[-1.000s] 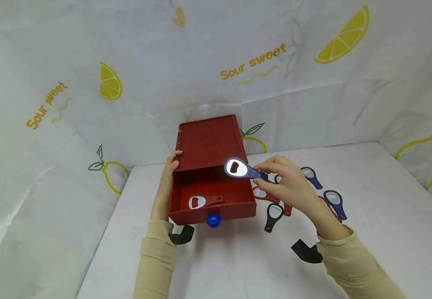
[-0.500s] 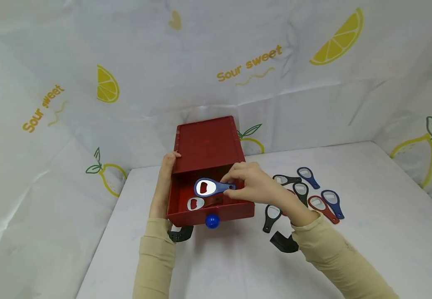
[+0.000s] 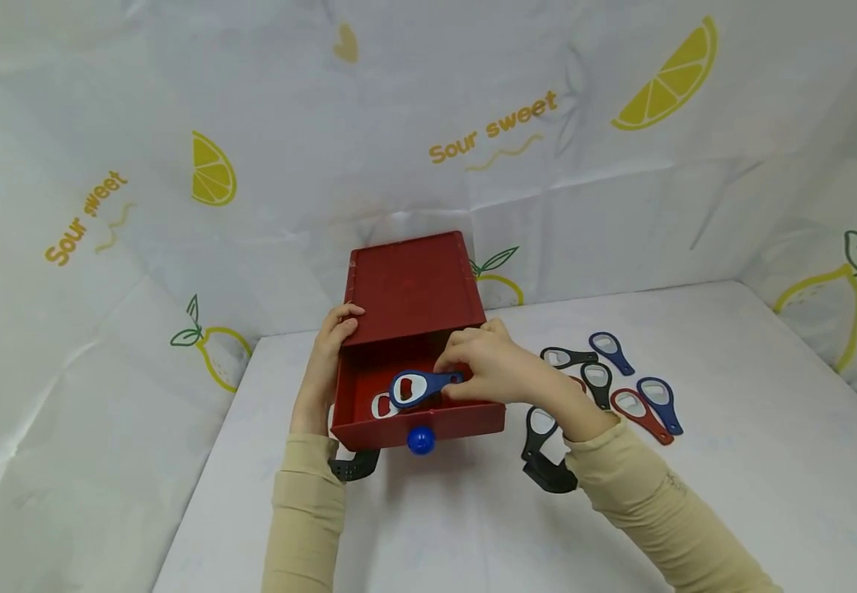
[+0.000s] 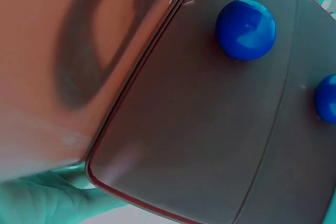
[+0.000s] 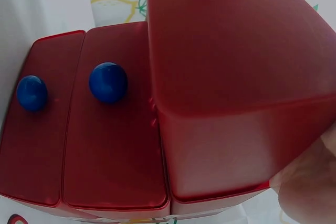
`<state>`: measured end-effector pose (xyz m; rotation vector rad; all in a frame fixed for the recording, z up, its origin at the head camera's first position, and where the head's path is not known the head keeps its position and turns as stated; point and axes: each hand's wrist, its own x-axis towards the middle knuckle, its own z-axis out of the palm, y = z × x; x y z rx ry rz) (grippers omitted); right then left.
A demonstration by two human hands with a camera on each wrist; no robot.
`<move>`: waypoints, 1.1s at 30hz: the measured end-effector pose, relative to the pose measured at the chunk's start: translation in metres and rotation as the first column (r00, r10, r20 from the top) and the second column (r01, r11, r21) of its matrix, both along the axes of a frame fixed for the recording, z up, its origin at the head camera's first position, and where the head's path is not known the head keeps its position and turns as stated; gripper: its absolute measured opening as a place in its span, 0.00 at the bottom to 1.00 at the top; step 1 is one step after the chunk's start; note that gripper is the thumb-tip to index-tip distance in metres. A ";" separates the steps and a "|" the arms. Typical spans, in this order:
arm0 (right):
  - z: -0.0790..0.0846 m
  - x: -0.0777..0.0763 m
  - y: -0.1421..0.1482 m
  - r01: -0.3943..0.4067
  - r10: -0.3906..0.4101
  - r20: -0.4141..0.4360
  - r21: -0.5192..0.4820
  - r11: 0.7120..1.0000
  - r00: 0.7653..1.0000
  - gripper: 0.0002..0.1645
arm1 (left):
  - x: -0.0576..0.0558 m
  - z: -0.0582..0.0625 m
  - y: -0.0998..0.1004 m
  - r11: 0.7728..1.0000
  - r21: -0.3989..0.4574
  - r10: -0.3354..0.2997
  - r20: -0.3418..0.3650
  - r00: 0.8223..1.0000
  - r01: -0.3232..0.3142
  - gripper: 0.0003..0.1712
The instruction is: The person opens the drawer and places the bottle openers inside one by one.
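Observation:
In the head view a red drawer cabinet (image 3: 414,284) stands with its top drawer (image 3: 465,422) pulled out. My left hand (image 3: 323,358) holds the cabinet's left side, fingertips bent over its top edge. My right hand (image 3: 494,362) reaches into the drawer and pinches the handle end of a blue bottle opener (image 3: 409,389). Under that opener's head lies a second bottle opener (image 3: 380,406) with a white head face, mostly covered. In the right wrist view the drawer front hides the held opener, and part of my right hand (image 5: 307,187) shows at the right.
Several bottle openers lie right of the cabinet, among them a blue opener (image 3: 660,403), a red opener (image 3: 642,416) and a black opener (image 3: 596,383). A blue knob (image 3: 421,440) sticks out from the drawer front. Two lower drawers with blue knobs (image 5: 108,83) are closed.
My right hand has carried the blue bottle opener left and down, from beside the cabinet into the open drawer, over the other opener. The left hand stays on the cabinet's side.

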<state>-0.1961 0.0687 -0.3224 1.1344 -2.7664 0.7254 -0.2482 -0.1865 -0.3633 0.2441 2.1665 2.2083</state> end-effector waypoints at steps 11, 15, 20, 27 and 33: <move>0.001 0.005 -0.004 0.045 -0.039 -0.062 0.105 0.993 0.997 0.11 | 0.001 0.000 0.000 0.998 0.065 -0.021 0.011 1.000 0.020 0.09; 0.002 0.006 -0.003 0.058 -0.050 -0.083 0.093 0.994 0.995 0.13 | -0.002 0.000 0.005 0.999 0.043 0.020 -0.086 0.996 -0.016 0.12; 0.001 0.005 -0.003 0.068 -0.061 -0.103 0.066 0.996 0.993 0.14 | -0.008 -0.003 0.008 0.998 0.022 0.067 -0.188 0.980 -0.064 0.14; -0.003 0.005 -0.003 0.053 -0.053 -0.052 -0.003 0.999 0.997 0.15 | -0.005 -0.006 0.007 0.998 0.018 0.059 -0.157 0.986 -0.057 0.14; -0.006 0.006 0.002 0.013 -0.018 -0.026 -0.207 0.978 1.000 0.13 | -0.004 -0.005 0.007 0.999 0.021 0.047 -0.144 0.988 -0.044 0.15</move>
